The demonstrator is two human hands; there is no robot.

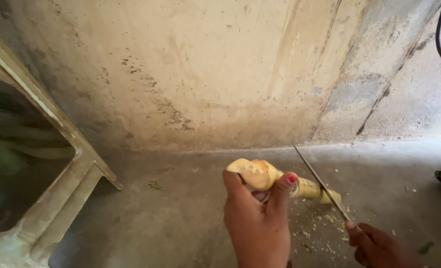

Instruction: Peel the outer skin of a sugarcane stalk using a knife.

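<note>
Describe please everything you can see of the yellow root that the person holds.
The root is long, pale yellow and knobbly, it looks peeled and moist. It lies nearly level above the grey counter, thick end to the left. The left hand grips its middle, thumb on top. The knife in the right hand lies against its thin right end. Small shavings lie below it.

Pale yellow peeled root, red-painted thumbnail, grey stained concrete counter — perhaps green scraps.

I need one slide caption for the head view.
Left hand holds pale root; right hand sets knife against it.
</note>
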